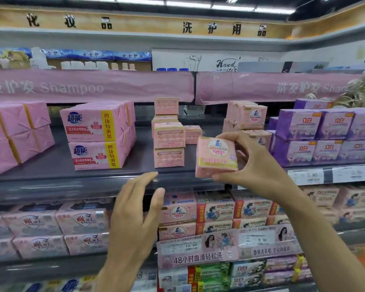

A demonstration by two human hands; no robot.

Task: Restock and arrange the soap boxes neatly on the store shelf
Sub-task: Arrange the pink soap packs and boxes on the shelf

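While our right hand [249, 163] pinches a pink soap box [216, 157] by the shelf [82, 180] — our left hand [133, 209] hangs open, holding nothing.

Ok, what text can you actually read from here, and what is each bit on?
"化妆品", "洗护用品": fascia above the shelves.
"Shampoo": pink banner.
"超能", "四块特惠装": large pink packs.
"立白": purple packs.
"12.90": left price tag.
"9.90": right price tag.
"48小时血渍轻松洗": promo strip.
Too blurred to read: the print on the soap box in the right hand.
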